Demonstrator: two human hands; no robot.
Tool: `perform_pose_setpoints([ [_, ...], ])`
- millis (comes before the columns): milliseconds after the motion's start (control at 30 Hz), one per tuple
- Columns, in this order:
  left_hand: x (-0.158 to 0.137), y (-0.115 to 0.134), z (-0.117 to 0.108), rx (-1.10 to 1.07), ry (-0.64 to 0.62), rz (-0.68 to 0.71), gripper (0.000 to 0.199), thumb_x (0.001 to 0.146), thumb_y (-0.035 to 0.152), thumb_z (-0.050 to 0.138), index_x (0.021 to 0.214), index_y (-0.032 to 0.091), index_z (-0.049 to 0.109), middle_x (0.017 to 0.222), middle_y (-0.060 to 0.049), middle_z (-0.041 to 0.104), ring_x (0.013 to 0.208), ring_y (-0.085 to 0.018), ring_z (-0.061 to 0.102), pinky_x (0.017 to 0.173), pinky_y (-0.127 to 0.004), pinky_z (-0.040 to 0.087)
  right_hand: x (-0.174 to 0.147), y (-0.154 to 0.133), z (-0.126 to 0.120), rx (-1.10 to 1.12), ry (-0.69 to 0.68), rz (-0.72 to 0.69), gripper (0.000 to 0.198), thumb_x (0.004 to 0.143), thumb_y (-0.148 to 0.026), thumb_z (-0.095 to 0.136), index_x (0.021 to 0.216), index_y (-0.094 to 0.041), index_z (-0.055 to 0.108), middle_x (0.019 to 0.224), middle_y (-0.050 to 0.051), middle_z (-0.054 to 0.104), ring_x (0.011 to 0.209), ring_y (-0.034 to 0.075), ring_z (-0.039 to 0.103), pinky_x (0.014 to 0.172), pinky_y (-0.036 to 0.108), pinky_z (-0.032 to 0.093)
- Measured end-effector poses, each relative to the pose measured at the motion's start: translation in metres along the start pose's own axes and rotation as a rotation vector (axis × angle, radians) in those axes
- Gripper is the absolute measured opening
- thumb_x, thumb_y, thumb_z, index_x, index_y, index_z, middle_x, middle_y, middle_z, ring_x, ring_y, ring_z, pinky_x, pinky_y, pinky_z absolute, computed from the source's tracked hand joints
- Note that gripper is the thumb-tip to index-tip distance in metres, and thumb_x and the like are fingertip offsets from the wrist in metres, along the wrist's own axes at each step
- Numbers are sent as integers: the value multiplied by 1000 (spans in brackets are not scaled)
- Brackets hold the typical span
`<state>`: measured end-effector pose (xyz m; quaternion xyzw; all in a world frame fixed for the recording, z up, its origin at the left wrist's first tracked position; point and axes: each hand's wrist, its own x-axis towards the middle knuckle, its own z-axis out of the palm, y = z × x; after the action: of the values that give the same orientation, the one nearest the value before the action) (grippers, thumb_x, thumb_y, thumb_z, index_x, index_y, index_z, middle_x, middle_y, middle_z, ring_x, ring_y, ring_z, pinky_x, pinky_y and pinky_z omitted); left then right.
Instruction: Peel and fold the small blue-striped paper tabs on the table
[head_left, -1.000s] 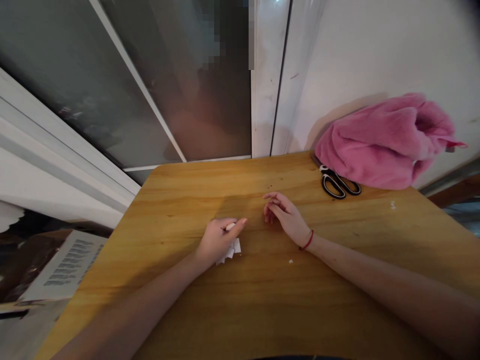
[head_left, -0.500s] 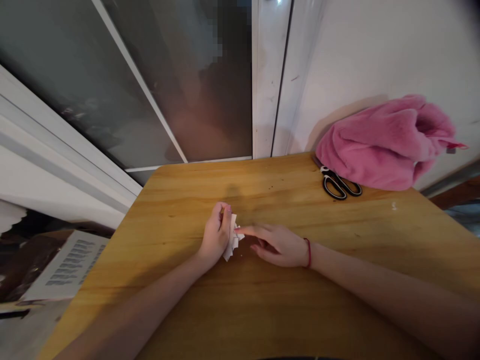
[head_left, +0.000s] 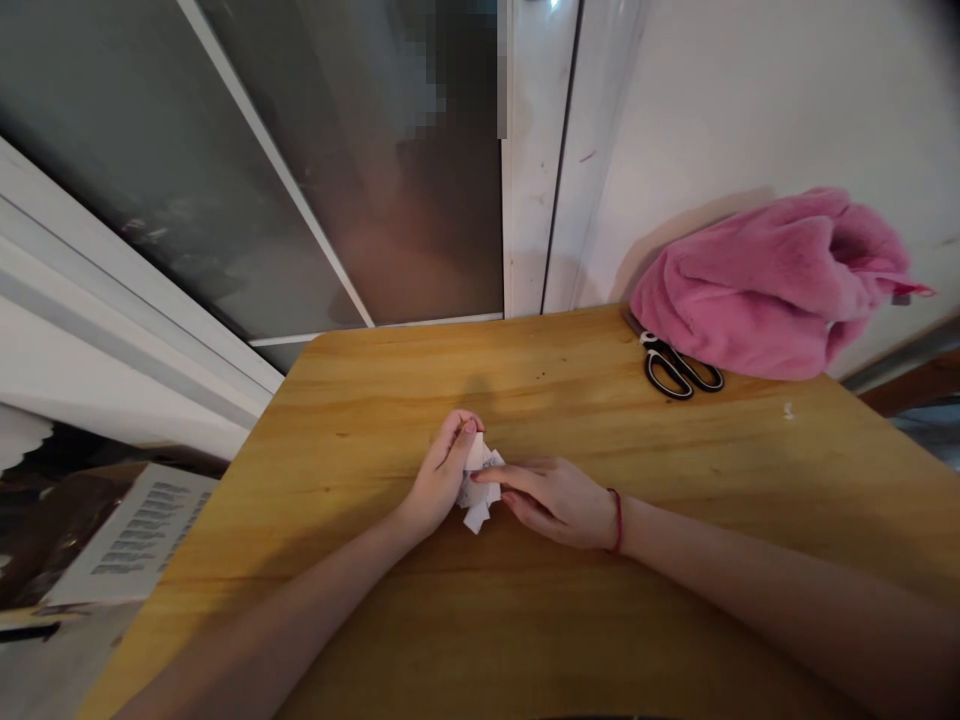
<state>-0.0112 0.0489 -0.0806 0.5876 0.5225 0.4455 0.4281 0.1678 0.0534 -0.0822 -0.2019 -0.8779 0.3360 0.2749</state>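
My left hand (head_left: 441, 475) is closed around a small bunch of white paper scraps (head_left: 475, 517), its thumb lying along their upper part. The scraps overlap unevenly and stick out on the right side of that hand, above the wooden table (head_left: 420, 620). From the right, my right hand (head_left: 561, 500), with a red cord at the wrist, meets the bunch. Its index finger reaches across the face of the scraps, and the thumb is at their right edge. The fingers on the far side of the paper are hidden.
Black-handled scissors (head_left: 679, 370) lie at the back right, partly under a pink plush bag (head_left: 772, 285) against the wall. A sliding glass door (head_left: 420, 230) borders the table's back edge. A printed cardboard box (head_left: 135, 530) stands at the left below the table. A tiny white scrap (head_left: 787, 411) lies at the right.
The paper scraps have turned more toward me and spread out. My left hand has shifted slightly right. The right hand's thumb has come up to the paper's edge.
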Motion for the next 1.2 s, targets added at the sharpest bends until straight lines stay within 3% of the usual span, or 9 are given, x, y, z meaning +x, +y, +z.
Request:
perform_pose_setpoints([
  [300,-2,-3,5,-18,-145,1,23,91,42,33,101,22,38,81,1,44,67,-11,42,62,-23,38,2,0,2,-41,98,272,27,91,-33,37,108,-20,53,65,-3,57,51,8,44,50,19,34],
  [500,-5,-5,14,-74,-152,2,21,91,42,32,95,22,30,80,2,39,69,-10,43,64,-23,40,2,-2,8,-128,134,200,21,85,-34,50,99,-20,55,71,-2,62,53,8,49,53,19,37],
  [667,-7,-1,15,-100,-171,-12,23,91,43,29,87,21,30,78,3,36,67,-9,40,65,-23,39,3,-5,13,-243,139,173,29,79,-44,55,94,-19,53,75,-1,64,58,10,55,54,21,37],
  [767,-8,-1,13,-116,-174,-32,25,91,45,30,86,21,31,78,3,37,67,-8,40,64,-22,39,4,-4,14,-301,132,196,27,77,-40,59,94,-20,53,82,0,65,66,13,59,58,23,39],
  [900,-9,-5,14,-253,-251,-110,27,89,49,29,92,23,27,77,4,39,58,-8,40,51,-20,36,6,0,15,-299,160,278,25,77,-35,59,98,-24,54,90,-2,66,74,14,62,63,23,41],
  [1067,-9,-6,15,-311,-247,-70,25,90,46,32,91,22,30,82,2,39,72,-10,45,67,-24,40,6,2,16,-260,172,337,16,80,-26,55,96,-25,54,89,-2,67,73,14,63,62,23,42],
  [1200,-6,-5,12,-218,-178,-31,20,90,41,35,92,21,34,84,0,42,77,-12,46,73,-26,41,7,5,11,-138,159,331,18,80,-18,51,96,-26,53,98,-2,64,82,14,61,69,24,44],
])
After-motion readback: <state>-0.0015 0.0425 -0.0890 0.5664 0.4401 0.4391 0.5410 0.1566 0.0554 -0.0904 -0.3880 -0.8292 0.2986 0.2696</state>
